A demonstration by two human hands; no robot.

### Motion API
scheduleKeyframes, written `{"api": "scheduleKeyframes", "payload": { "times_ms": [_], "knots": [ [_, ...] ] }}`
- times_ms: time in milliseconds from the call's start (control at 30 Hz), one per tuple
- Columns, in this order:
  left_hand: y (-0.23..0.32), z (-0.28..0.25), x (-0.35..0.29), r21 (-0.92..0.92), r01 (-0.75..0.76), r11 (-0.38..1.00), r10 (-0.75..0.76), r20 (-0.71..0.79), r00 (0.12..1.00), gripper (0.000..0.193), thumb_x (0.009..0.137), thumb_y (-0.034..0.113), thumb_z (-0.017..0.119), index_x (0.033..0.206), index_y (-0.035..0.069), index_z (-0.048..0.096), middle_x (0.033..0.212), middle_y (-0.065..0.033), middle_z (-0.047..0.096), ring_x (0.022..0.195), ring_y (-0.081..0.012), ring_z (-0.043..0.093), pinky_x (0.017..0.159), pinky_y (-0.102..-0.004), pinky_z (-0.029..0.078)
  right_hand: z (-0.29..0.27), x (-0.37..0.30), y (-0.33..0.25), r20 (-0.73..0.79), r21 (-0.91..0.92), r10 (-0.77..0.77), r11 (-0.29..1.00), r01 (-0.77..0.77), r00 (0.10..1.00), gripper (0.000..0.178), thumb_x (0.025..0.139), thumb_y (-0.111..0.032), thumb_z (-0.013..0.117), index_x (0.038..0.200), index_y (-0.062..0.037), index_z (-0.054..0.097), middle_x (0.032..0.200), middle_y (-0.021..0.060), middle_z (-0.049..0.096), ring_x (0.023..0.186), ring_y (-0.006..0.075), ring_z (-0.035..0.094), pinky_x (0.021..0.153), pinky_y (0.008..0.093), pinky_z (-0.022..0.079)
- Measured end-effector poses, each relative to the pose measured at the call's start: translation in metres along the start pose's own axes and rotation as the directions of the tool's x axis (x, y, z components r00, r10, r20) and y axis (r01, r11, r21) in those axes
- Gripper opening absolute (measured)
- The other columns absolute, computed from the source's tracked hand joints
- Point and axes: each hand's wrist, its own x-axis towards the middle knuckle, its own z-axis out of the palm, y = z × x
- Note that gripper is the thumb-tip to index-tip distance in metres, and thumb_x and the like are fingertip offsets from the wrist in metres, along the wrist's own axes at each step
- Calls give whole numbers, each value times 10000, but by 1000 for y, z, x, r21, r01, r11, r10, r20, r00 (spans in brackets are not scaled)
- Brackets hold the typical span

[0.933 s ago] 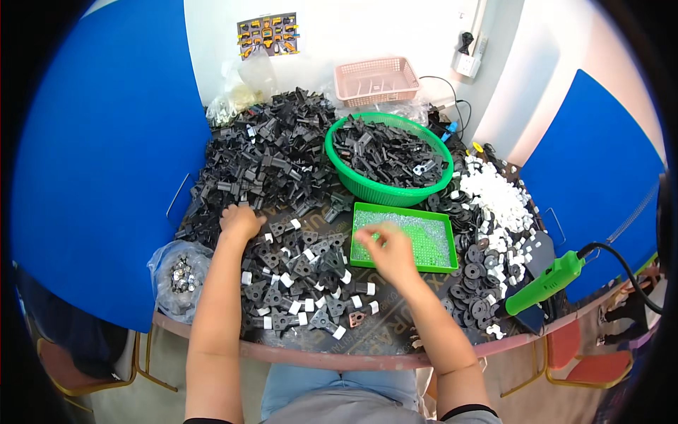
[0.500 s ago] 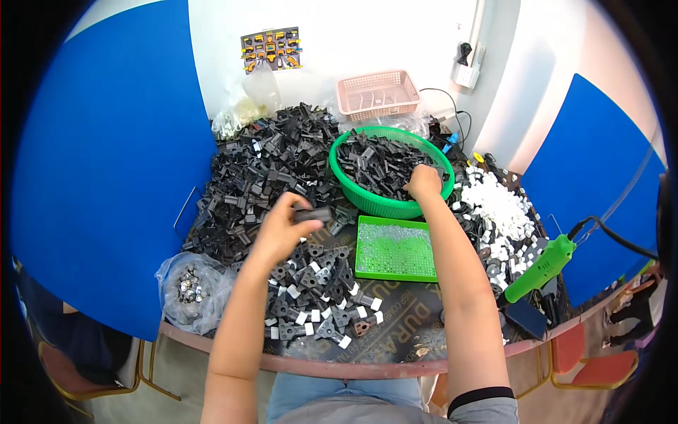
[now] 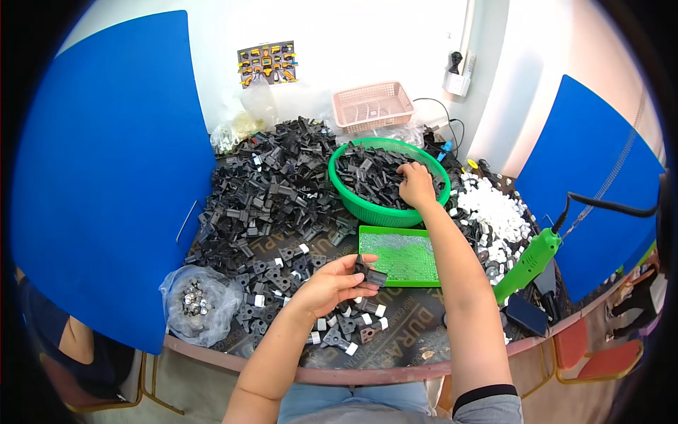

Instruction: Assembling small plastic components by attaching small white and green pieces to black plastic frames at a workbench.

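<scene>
My left hand (image 3: pixel 335 284) is closed on a black plastic part (image 3: pixel 370 274), gripped between thumb and fingers over the near left corner of the green tray (image 3: pixel 388 283). My right hand (image 3: pixel 417 186) reaches into the round green basket (image 3: pixel 364 205), fingers apart and bent over the loose black plastic parts (image 3: pixel 378 169) heaped there. No part shows between those fingers. The tray holds a layer of small shiny pieces (image 3: pixel 399 258). Left of it lie several black parts with white ends (image 3: pixel 339 336).
A large heap of black parts (image 3: pixel 268 177) covers the back left. A plastic bag of metal pieces (image 3: pixel 196 300) sits front left. White pieces (image 3: pixel 494 212) are piled at right, near a hanging green electric screwdriver (image 3: pixel 526 268) and a dark phone (image 3: pixel 527 314). A pink basket (image 3: pixel 373 106) stands behind.
My left hand has moved right and nearer, carrying the black part from the heap to beside the tray. My right hand has shifted left within the basket. The view has tilted slightly.
</scene>
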Motion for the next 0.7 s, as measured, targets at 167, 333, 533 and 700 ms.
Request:
{"api": "scheduleKeyframes", "payload": {
  "times_ms": [167, 333, 533, 700],
  "knots": [
    [3, 6, -5, 65, -62, 996, 66, -66, 996, 352, 895, 37, 505, 1243, 23, 455, 1052, -101, 586, 904, -217, 636, 819, -336, 533, 14, 8, -18, 8, 148, 68, 987, -68, 998, 108, 739, -117, 641, 823, -69, 687, 917, 118, 589, 931, 312, 543, 825, 388, 453],
    [1, 4, 1, 58, -155, 986, 163, -186, 969, 347, 889, 62, 536, 1225, 14, 462, 1086, -122, 576, 921, -231, 629, 833, -349, 528, -8, 1, -29, -389, 301, 312, 932, -201, 867, 133, 773, -114, 629, 873, -34, 665, 869, 124, 644, 814, 303, 610, 757, 374, 483],
    [6, 0, -3, -8, -236, 972, 229, -224, 947, 376, 944, 77, 418, 1309, -7, 396, 1202, -139, 522, 1018, -270, 597, 898, -385, 489, -80, -84, -94, 373, 922, 136, 52, -383, 918, 157, 832, -127, 631, 969, -60, 669, 856, -3, 617, 729, 118, 554, 692, 267, 456],
    [-4, 2, 5, 132, -147, 980, 177, -255, 951, 385, 922, 42, 472, 1304, 26, 431, 1104, -93, 553, 956, -230, 624, 819, -312, 535, -105, -131, -108, 252, 862, -262, 499, -93, 932, 202, 801, 10, 626, 991, -46, 664, 956, 28, 575, 826, 120, 536, 732, 254, 438]
  ]
}}
